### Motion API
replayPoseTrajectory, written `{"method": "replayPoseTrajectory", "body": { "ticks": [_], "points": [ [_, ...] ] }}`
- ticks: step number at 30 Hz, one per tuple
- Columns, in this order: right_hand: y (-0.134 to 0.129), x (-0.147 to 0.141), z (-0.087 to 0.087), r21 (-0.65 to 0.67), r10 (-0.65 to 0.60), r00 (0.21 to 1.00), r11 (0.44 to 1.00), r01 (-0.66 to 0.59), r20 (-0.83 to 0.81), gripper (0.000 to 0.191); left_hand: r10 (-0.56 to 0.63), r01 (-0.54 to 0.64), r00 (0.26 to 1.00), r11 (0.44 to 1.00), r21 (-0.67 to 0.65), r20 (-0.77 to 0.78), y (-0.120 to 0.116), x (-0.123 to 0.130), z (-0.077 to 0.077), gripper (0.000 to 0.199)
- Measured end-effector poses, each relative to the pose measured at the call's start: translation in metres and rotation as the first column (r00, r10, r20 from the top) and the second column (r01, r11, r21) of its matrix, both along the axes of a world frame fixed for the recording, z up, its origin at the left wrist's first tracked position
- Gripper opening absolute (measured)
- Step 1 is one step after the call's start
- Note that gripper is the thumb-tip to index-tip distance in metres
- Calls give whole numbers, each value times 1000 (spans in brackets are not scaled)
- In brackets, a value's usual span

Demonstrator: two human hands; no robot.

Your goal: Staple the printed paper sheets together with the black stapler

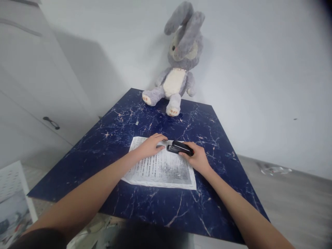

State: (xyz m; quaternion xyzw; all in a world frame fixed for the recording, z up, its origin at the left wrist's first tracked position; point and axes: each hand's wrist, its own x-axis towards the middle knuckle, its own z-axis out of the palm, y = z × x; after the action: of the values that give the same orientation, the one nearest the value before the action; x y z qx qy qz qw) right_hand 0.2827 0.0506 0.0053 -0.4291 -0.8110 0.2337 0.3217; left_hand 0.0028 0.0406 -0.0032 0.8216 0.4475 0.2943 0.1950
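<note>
A black stapler (181,148) lies over the upper part of a printed sheet (160,169), its front end pointing left. My right hand (198,157) is wrapped round the stapler's rear end, thumb on the near side. Just left of the stapler's front, my left hand (150,146) rests on the sheet's upper edge. Its thumb and forefinger are stretched toward the stapler with a gap between them, and I make out nothing held there. The sheet is creased, covered in lines of print, and lies flat on the dark blue marbled table (103,155).
A grey plush rabbit (176,81) sits at the table's far end against the white wall (259,69). A small pale scrap (137,123) lies left of centre on the table. White cabinet doors (28,86) stand at left; a clear plastic item (276,170) is on the floor at right.
</note>
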Motion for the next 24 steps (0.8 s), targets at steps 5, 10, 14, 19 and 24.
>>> {"method": "replayPoseTrajectory", "body": {
  "ticks": [5, 10, 14, 19, 24],
  "points": [
    [1, 1, 0, -56, 1, 999, 998, -4, -54, 38, 48, -46, 998, 998, 35, -43, 0, -2, 2, 26],
    [3, 1, 0, -84, 24, 996, 996, -32, -84, 40, 53, -50, 997, 997, 52, -63, 1, -2, 1, 25],
    [2, 2, 2, -113, 31, 996, 993, -40, -88, 40, 64, -60, 995, 996, 63, -74, 1, -1, 2, 22],
    [3, 4, 0, -106, 42, 996, 993, -51, -79, 38, 58, -50, 995, 993, 106, -77, 3, -1, 1, 20],
    [4, 5, -2, -96, 48, 997, 994, -54, -63, 37, 82, -70, 993, 989, 127, -87, 3, -3, 3, 18]
  ]
}}
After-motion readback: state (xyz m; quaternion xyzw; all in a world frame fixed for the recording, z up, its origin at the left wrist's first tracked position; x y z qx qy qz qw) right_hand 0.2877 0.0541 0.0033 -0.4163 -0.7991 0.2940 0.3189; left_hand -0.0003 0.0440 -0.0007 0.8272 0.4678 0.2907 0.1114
